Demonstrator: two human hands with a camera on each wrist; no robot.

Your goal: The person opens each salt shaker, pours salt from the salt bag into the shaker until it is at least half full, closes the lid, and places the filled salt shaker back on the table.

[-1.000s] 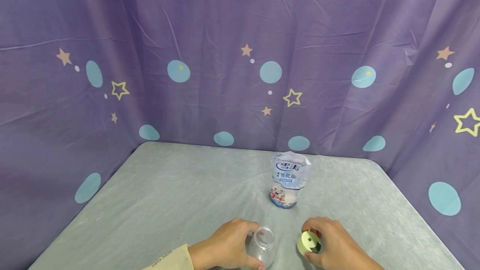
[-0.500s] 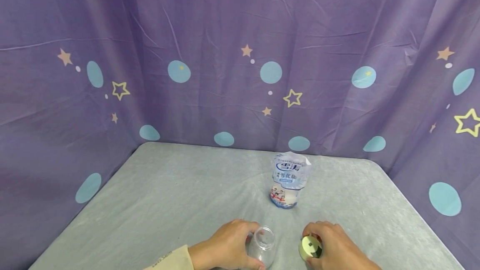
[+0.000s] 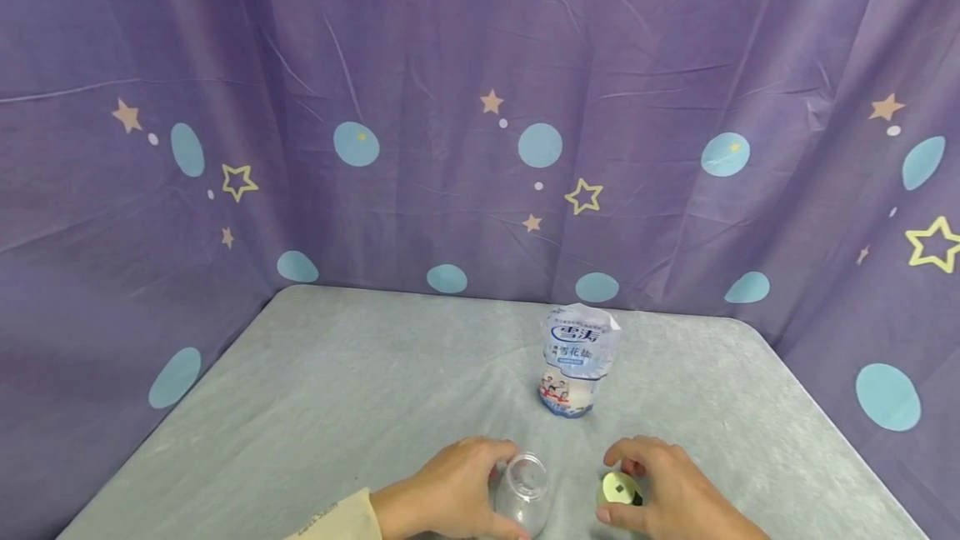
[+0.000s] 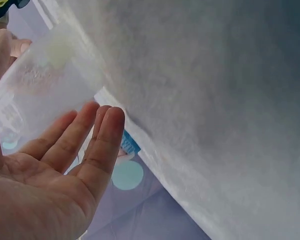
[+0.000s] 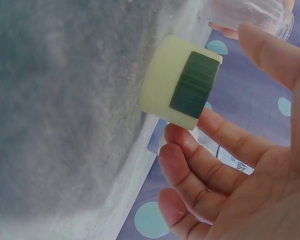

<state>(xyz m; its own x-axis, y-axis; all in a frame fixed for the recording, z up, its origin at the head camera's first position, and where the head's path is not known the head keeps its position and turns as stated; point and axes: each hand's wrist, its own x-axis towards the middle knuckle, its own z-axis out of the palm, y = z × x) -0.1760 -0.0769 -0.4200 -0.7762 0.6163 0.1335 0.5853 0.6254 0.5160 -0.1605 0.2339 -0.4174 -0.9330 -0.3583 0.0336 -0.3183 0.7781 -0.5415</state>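
Note:
A clear jar [image 3: 525, 494] stands upright and uncapped near the table's front edge. My left hand [image 3: 461, 490] holds it from the left, thumb in front and fingers behind; the left wrist view shows the jar [image 4: 47, 75] beyond the fingers [image 4: 97, 155]. To the right, a pale yellow-green lid [image 3: 617, 490] with a dark green flap [image 5: 195, 85] rests on the table. My right hand [image 3: 667, 490] surrounds it loosely, thumb [image 5: 270, 55] off the lid. Its index fingertip is close to the lid's far side; contact is unclear.
A white-and-blue pouch [image 3: 576, 361] of salt stands upright behind the jar and lid. The table [image 3: 360, 373] has a pale grey-green cloth. A purple curtain [image 3: 420, 107] with stars and dots hangs around its back and sides.
The right hand has lowered the lid slightly and loosened its fingers from it, thumb now apart. The left hand and the jar have stayed in place.

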